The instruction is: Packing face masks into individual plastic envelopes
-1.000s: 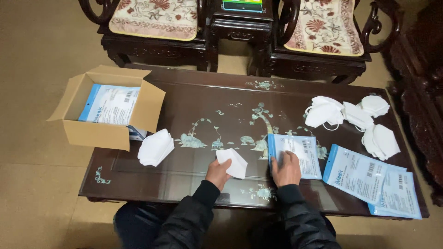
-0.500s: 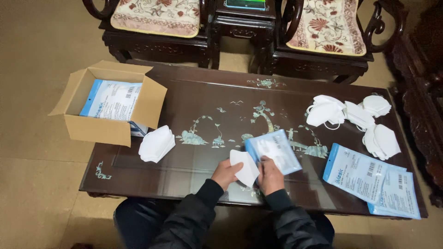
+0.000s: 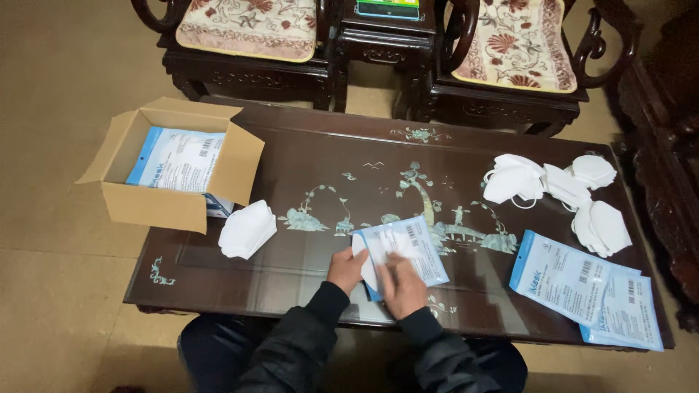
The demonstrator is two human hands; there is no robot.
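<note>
My left hand [image 3: 345, 268] and my right hand [image 3: 403, 286] are together at the near edge of the dark inlaid table [image 3: 313, 175]. Between them they hold a blue-and-white plastic pouch [image 3: 409, 249] with a folded white mask [image 3: 365, 260] at its left side. The left hand grips the mask and the pouch's edge. The right hand lies over the pouch's lower part. A small stack of folded white masks [image 3: 247, 229] lies to the left.
An open cardboard box [image 3: 156, 207] holding blue-and-white pouches hangs over the table's left end. Loose white masks [image 3: 557, 193] are piled at the far right, with two empty pouches [image 3: 586, 287] in front of them. Two cushioned wooden chairs [image 3: 247, 29] stand behind the table.
The right hand brought the pouch leftward from the table to the left hand and the mask. Both hands now meet over the pouch, which is lifted and tilted.
</note>
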